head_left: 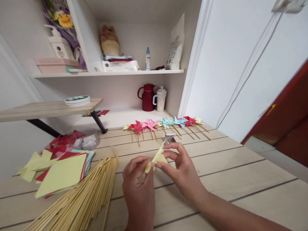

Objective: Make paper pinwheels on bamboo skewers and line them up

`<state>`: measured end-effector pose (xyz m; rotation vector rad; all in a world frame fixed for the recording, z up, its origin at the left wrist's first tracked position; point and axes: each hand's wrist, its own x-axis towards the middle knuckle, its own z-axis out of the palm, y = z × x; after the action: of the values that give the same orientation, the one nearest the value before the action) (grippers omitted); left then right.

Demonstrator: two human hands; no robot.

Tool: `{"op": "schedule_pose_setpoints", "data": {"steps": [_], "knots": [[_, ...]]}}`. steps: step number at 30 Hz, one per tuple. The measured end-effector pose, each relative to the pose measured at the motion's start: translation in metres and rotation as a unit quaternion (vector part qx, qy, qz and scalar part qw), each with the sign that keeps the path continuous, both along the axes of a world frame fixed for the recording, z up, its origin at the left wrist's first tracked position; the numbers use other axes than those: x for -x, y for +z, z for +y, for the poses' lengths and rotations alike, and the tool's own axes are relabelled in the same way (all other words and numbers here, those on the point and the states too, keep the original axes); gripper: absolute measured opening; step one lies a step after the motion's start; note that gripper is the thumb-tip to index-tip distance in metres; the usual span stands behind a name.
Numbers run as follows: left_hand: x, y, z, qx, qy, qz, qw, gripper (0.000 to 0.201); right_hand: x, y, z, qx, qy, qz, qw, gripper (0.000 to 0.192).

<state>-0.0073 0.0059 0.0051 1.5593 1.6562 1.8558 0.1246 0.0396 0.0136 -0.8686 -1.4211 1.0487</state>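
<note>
Head view of a pale wooden plank table set against white walls, with a red-brown door edge to the right. At centre, above the planks, the left hand and right hand together pinch a yellow folded paper piece; both sets of fingers are closed on it, the left at its lower end, the right at its upper side. Just beyond the grasp stands a small clear container, its contents too small to tell. Farther beyond lies a row of finished paper pinwheels in yellow, red, pink and blue, sticks pointing toward the hands. To the left of the grasp, a loose bundle of bamboo sticks fans across the table; beyond it, a stack of coloured paper squares, yellow on top. Behind the row, a white recess holds a dark red jug beside a lidded mug. The shelf above carries a plush toy, boxes, a bottle and a pouch.
</note>
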Motion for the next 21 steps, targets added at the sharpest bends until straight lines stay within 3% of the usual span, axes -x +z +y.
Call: {"op": "schedule_pose_setpoints", "data": {"steps": [3,6,13,21], "knots": [[0.0007,-0.0017,0.0005,-0.008,0.002,0.01,1.0,0.01,0.0014,0.0027,-0.0015,0.028,0.017,0.018,0.999,0.067],[0.0013,-0.0032,0.0002,-0.021,-0.001,0.02,1.0,0.011,0.0021,0.0019,-0.0013,0.061,0.042,0.049,0.996,0.077],[0.0022,-0.0034,-0.001,-0.041,0.004,0.063,0.997,0.016,0.0014,-0.0042,-0.0003,0.047,0.04,-0.002,0.998,0.032],[0.0007,-0.0008,-0.002,-0.032,-0.003,0.043,0.999,0.012,0.0011,-0.0013,-0.0024,0.029,0.041,-0.009,0.999,0.024]]}}
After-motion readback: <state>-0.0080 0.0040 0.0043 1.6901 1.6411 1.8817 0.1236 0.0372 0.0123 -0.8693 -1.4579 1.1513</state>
